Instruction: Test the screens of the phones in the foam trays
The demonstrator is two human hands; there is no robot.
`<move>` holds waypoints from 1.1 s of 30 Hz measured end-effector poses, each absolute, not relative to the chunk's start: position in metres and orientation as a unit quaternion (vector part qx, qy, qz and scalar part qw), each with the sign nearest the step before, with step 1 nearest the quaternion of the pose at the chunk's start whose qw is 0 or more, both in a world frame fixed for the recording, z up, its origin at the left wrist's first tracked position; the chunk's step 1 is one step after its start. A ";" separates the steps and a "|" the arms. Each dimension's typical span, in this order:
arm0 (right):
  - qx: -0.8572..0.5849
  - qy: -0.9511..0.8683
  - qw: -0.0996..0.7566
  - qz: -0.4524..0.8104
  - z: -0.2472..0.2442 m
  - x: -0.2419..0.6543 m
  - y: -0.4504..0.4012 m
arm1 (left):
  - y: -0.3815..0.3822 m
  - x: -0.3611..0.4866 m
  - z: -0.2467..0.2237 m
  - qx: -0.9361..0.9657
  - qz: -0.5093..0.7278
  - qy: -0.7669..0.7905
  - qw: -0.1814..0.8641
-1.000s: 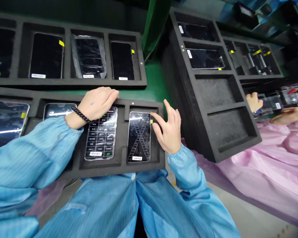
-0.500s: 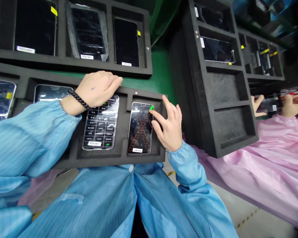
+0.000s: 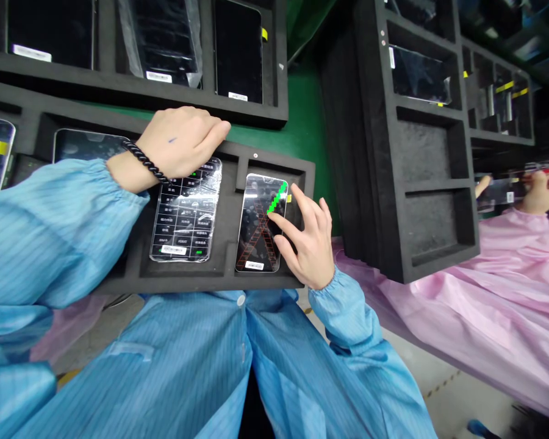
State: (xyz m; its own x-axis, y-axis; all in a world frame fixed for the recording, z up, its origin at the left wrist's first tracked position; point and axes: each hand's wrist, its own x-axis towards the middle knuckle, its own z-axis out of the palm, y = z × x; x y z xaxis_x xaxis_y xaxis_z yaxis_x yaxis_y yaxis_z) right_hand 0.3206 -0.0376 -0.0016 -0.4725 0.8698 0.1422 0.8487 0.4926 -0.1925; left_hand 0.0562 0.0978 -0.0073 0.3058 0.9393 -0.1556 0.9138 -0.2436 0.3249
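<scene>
My right hand [image 3: 307, 244] has its fingers apart, holding nothing, with the index fingertip on the screen of a phone [image 3: 256, 238]. That screen shows a crossed red grid with a green diagonal strip running from the upper right corner to the fingertip. My left hand [image 3: 178, 143], with a black braided bracelet, lies over the far edge of the black foam tray [image 3: 297, 281]. Its fingers bend down out of sight. Partly under it is a larger film-covered phone [image 3: 185, 213] showing a table of menu cells. Both phones sit in tray compartments and carry white labels.
Behind stands another foam tray [image 3: 274, 113] of dark-screened devices. To the right rises a stack of foam trays [image 3: 439, 183]. Another device [image 3: 89, 145] lies partly under my left sleeve. A co-worker's hand [image 3: 546, 190] and pink sleeves are at the far right.
My right index finger has moved down and left across the phone screen, and the green strip has lengthened behind it. My left hand stays at the tray edge. The view has shifted slightly.
</scene>
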 end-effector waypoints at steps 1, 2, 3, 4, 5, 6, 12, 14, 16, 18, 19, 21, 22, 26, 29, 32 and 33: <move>-0.500 -0.858 0.109 0.049 -0.001 0.320 -0.039 | 0.097 0.057 -0.006 0.786 0.033 0.591 0.181; -0.497 -0.860 0.106 0.050 -0.001 0.319 -0.041 | 0.097 0.057 -0.006 0.786 0.028 0.592 0.177; -0.494 -0.862 0.103 0.051 -0.001 0.319 -0.043 | 0.096 0.057 -0.005 0.788 0.023 0.592 0.168; -0.491 -0.864 0.101 0.052 -0.001 0.318 -0.045 | 0.096 0.058 -0.004 0.791 0.019 0.592 0.156; -0.487 -0.866 0.101 0.051 -0.001 0.317 -0.047 | 0.095 0.058 -0.004 0.793 0.018 0.592 0.146; -0.482 -0.869 0.101 0.051 -0.001 0.316 -0.049 | 0.095 0.059 -0.004 0.794 0.017 0.592 0.138; -0.454 -0.882 0.115 0.053 -0.002 0.312 -0.061 | 0.095 0.059 -0.007 0.799 0.019 0.590 0.115; -0.443 -0.886 0.119 0.057 -0.002 0.311 -0.064 | 0.096 0.059 -0.007 0.799 0.015 0.591 0.109; -0.431 -0.892 0.122 0.063 -0.001 0.310 -0.067 | 0.096 0.059 -0.007 0.802 0.011 0.588 0.107; -0.420 -0.896 0.127 0.070 -0.001 0.310 -0.069 | 0.096 0.059 -0.007 0.802 0.010 0.587 0.109; -0.415 -0.898 0.129 0.073 -0.001 0.310 -0.070 | 0.096 0.059 -0.006 0.801 0.010 0.587 0.112; -0.404 -0.902 0.133 0.079 -0.001 0.309 -0.072 | 0.096 0.060 -0.006 0.800 0.010 0.589 0.116; -0.397 -0.904 0.135 0.081 -0.001 0.309 -0.073 | 0.096 0.060 -0.006 0.799 0.010 0.589 0.118; -0.359 -0.917 0.142 0.097 -0.001 0.308 -0.077 | 0.096 0.060 -0.007 0.794 0.017 0.592 0.134; -0.329 -0.926 0.148 0.109 -0.001 0.307 -0.077 | 0.096 0.059 -0.007 0.791 0.025 0.595 0.137; -0.316 -0.930 0.150 0.113 -0.002 0.306 -0.078 | 0.096 0.059 -0.008 0.797 0.025 0.590 0.124; -0.315 -0.930 0.149 0.114 -0.002 0.306 -0.078 | 0.096 0.059 -0.008 0.799 0.024 0.589 0.119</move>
State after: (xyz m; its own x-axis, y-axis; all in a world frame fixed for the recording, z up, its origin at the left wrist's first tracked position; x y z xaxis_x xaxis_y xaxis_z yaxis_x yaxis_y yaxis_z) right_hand 0.3055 -0.0776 -0.0023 -0.7567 0.6206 0.2056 0.5527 0.7752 -0.3058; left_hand 0.0592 0.0963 -0.0077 0.3060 0.9466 -0.1010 0.9352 -0.2791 0.2180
